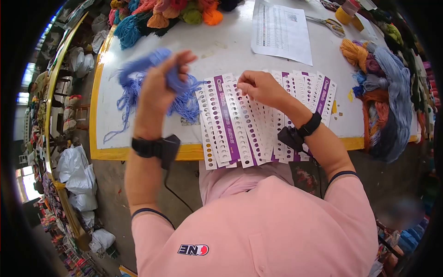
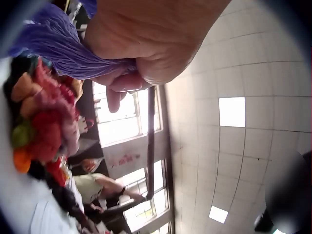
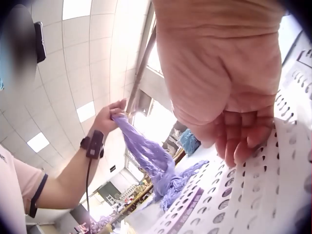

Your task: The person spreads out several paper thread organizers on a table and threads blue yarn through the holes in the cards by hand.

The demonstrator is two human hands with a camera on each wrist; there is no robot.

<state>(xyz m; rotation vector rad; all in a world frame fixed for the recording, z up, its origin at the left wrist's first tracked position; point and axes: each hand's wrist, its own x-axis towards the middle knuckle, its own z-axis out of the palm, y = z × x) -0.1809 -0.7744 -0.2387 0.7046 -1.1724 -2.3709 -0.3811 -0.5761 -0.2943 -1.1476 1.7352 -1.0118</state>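
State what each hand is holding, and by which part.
The left hand grips the blue-violet yarn bundle around its upper end, lifted above the table. The right hand rests curled on the punched cards; whether it pinches anything cannot be told.

Blue yarn [image 1: 138, 76]: soft, fuzzy, matt fibre. Punched cards [image 1: 258, 120]: smooth white card, purple printed strips. Worktop [image 1: 221, 51]: smooth pale surface, yellow edge. Printed sheet [image 1: 281, 30]: matt paper.

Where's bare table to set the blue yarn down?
Free: the table between the top yarn pile, the paper and the cards. Crowded: the cards in front, blue yarn at left, yarn heap at right.
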